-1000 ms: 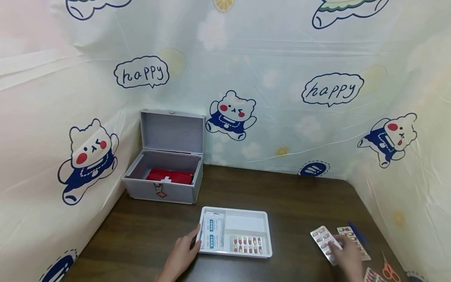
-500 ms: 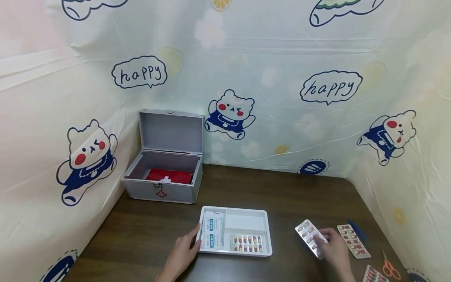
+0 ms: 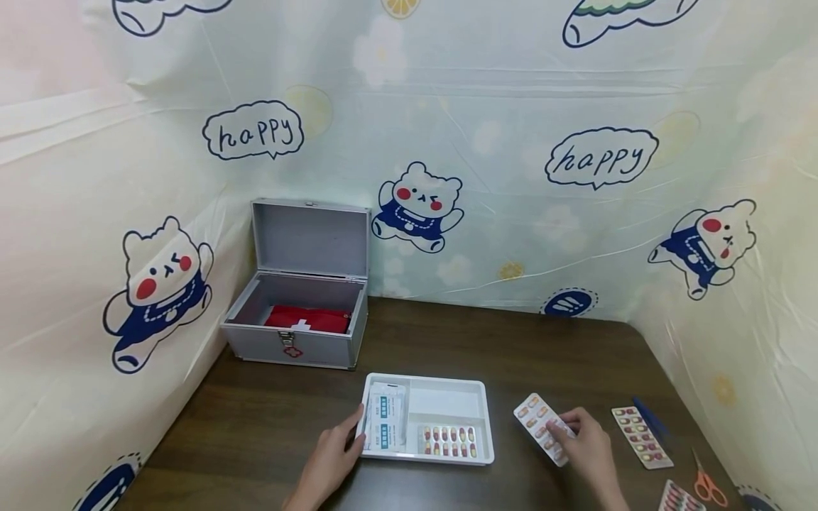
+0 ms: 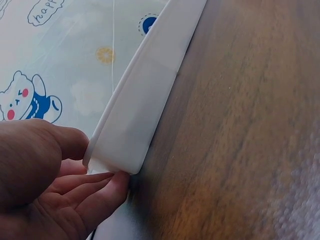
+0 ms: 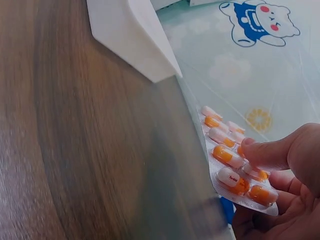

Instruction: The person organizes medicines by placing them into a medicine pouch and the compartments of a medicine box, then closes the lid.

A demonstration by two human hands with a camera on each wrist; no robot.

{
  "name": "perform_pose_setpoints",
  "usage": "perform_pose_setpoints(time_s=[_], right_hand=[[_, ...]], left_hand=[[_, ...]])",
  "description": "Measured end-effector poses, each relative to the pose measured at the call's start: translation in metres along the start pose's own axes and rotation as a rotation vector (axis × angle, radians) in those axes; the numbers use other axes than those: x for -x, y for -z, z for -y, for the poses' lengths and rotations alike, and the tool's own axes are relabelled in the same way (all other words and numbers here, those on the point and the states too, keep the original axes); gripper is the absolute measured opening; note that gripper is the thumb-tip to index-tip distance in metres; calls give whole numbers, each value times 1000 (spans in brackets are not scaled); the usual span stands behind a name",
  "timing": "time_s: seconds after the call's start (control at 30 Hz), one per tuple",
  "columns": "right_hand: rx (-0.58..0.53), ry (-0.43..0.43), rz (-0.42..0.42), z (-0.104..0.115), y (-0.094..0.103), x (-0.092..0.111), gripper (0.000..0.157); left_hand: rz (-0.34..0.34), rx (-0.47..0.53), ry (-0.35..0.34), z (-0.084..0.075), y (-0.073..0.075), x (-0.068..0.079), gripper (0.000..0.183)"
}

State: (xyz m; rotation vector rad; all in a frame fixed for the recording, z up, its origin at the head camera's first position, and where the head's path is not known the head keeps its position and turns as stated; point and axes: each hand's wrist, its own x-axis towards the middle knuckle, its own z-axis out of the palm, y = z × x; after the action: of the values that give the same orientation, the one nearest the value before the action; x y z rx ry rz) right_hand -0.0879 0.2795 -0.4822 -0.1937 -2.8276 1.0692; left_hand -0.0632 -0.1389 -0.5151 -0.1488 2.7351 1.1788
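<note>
My left hand (image 3: 329, 458) pinches the left side of a white compartment tray (image 3: 447, 399). In the left wrist view the thumb lies at the tray's rim and the fingers touch its underside. Flat white packets with blue print (image 3: 386, 417) fill its left compartment; a blister pack of red-and-yellow capsules (image 3: 449, 442) lies in the lower right one. To the right of the tray, my right hand (image 3: 589, 451) holds another capsule blister pack (image 3: 535, 419) at a slant, thumb on top. Its capsules are orange and white in the right wrist view (image 5: 227, 155).
An open grey metal case (image 3: 319, 348) with a red pouch (image 3: 319, 319) inside stands at the back left. On the right lie one more blister pack (image 3: 641, 438), a blue object (image 3: 650, 417), orange-handled scissors (image 3: 706, 488) and a blister pack (image 3: 679, 498) at the front edge.
My right hand has carried its blister pack leftward, away from the other pack on the right and closer to the tray. The left hand and the tray have stayed put.
</note>
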Motion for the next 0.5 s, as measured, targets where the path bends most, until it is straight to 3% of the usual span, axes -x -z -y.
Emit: perform_pose_setpoints(time_s=[0.5], right_hand=[[-114,-21,57,26,-13,7,25]], left_hand=[[10,1,25,0,-1,-1,55]])
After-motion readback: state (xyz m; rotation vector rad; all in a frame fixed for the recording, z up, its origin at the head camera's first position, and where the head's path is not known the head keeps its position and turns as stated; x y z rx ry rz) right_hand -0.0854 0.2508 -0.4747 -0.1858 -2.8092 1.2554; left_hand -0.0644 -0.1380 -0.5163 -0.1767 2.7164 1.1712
